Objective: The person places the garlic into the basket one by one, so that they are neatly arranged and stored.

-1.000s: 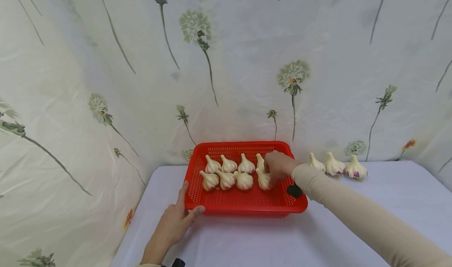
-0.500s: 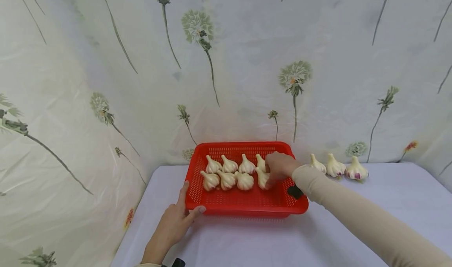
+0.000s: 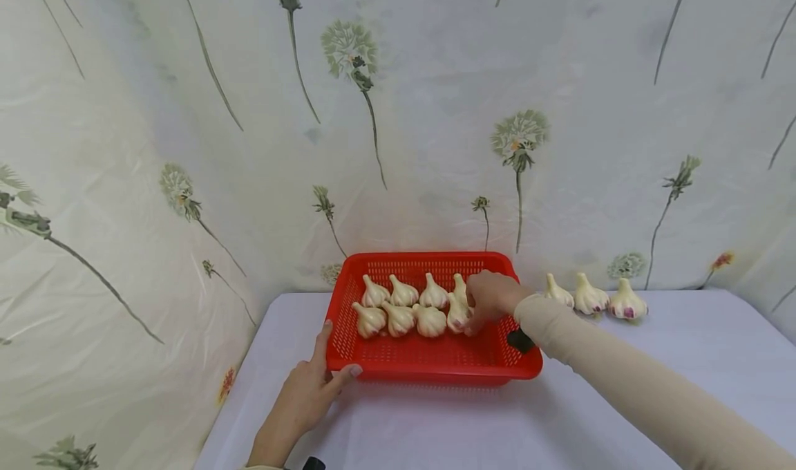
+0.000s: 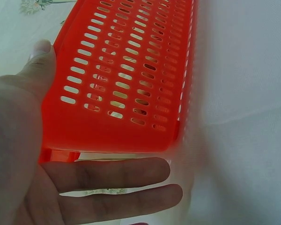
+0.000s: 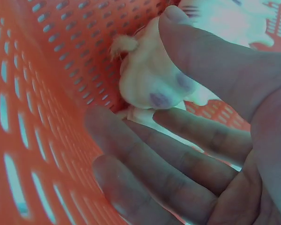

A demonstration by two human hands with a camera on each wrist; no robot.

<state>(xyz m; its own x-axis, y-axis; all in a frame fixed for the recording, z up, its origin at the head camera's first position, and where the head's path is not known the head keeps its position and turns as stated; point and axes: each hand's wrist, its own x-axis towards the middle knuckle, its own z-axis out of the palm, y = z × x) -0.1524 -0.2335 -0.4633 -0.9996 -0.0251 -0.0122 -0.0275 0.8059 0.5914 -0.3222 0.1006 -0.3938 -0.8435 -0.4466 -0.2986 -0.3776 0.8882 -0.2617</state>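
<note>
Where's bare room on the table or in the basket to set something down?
Bare table shows in front of the red basket, between the left hand and right sleeve, and right of the three loose garlic bulbs. Inside, a strip is free between the front garlic row and near rim. The back is crowded by both garlic rows and the right hand.

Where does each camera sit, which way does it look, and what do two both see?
Head: on the person's head, facing forward and down at garlic bulbs in a red basket; left hand, right hand and beige sleeve show.
Left wrist: worn there, facing the basket's slotted outside; that hand's thumb and two fingers show.
Right wrist: worn there, facing garlic bulbs inside the basket; that hand's thumb and fingers show.
Shared: head and right wrist both show the right hand and garlic bulbs.
</note>
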